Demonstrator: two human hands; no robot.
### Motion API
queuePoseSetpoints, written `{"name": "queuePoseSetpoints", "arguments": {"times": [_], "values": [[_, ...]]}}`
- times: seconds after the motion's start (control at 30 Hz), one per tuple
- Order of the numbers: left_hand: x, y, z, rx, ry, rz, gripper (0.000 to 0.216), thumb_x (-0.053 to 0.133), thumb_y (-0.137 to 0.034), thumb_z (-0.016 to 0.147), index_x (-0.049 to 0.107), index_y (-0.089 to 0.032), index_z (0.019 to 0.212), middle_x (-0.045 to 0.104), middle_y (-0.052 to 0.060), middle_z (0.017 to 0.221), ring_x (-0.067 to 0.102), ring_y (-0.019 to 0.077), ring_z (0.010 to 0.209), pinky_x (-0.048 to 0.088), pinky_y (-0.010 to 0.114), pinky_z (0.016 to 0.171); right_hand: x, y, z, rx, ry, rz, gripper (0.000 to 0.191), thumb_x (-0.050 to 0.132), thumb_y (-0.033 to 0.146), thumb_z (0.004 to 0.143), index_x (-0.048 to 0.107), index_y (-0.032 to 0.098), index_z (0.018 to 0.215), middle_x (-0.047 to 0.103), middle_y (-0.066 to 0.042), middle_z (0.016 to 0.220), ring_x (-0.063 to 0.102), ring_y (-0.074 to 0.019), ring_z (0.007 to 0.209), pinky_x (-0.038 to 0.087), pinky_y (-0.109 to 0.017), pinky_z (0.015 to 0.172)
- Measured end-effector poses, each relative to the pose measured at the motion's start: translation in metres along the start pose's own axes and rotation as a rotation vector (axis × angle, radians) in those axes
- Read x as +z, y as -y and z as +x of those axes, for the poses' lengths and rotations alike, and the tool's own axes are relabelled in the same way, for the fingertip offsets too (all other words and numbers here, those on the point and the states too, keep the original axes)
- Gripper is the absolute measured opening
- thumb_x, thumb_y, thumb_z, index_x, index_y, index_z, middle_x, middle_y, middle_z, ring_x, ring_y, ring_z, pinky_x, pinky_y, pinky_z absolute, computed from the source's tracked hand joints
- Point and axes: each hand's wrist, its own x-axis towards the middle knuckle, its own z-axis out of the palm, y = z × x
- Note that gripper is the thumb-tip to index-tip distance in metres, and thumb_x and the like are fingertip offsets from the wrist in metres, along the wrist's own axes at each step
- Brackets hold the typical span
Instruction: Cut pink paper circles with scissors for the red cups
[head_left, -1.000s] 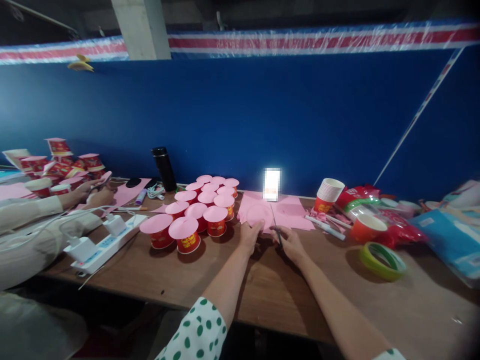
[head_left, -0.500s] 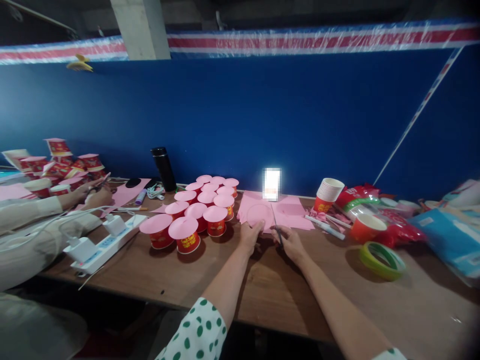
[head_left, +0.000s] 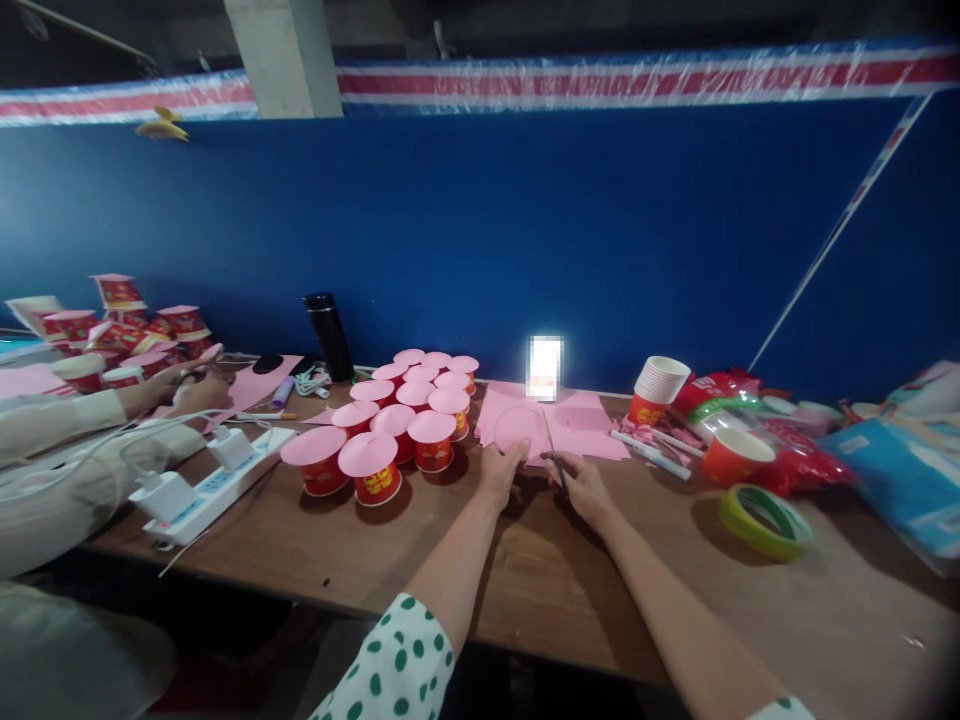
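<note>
My left hand's [head_left: 502,472] thumb and fingers are clamped on the near edge of a pink sheet [head_left: 517,428], which lies just in front of me with a round outline on it. The fingers of my right hand [head_left: 586,490] are closed around the handles of dark scissors [head_left: 559,470]; the blades point away from me at the sheet, and I can't tell whether they are parted. Against the picture from half a second ago, I see almost no change in either hand: same grip, same spot on the paper.

Beyond the sheet, a bright screen [head_left: 543,368] stands upright, blurred out. Left of my hands, red cups [head_left: 377,486] topped with pink discs [head_left: 367,454] stand in a cluster, unmoved. To the right are stacked paper cups [head_left: 657,388], a marker [head_left: 651,455] and a yellow-green tape roll [head_left: 765,522], also where they were. Far left, past the power strip [head_left: 217,488], a co-worker's hands [head_left: 202,392] are at work with pink paper and scissors too small to read clearly.
</note>
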Motion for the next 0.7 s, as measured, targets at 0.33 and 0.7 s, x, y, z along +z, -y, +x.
{"name": "queuePoseSetpoints", "arguments": {"times": [0.33,0.7], "values": [[0.0001,0.0005,0.0,0.005,-0.006,-0.023,0.037,0.073,-0.044,0.054,0.061,-0.01,0.065,0.052,-0.001,0.051,0.043,0.0075,0.044,0.034,0.021,0.043,-0.0007,0.0,0.0003,-0.025,0.012,-0.031,0.045,0.061,0.051,0.067,0.065,0.015,0.093,0.049,0.004,0.045,0.043,-0.0108,0.041,0.033,-0.022,0.04],[-0.0011,0.0006,-0.0008,0.014,0.013,0.026,0.035,0.072,-0.044,0.056,0.057,-0.012,0.055,0.048,-0.003,0.046,0.04,0.0065,0.042,0.031,0.02,0.042,-0.0004,-0.002,0.001,-0.022,0.012,0.012,0.045,0.063,0.049,0.066,0.064,0.015,0.094,0.052,0.003,0.05,0.046,-0.0104,0.043,0.037,-0.022,0.041]]}}
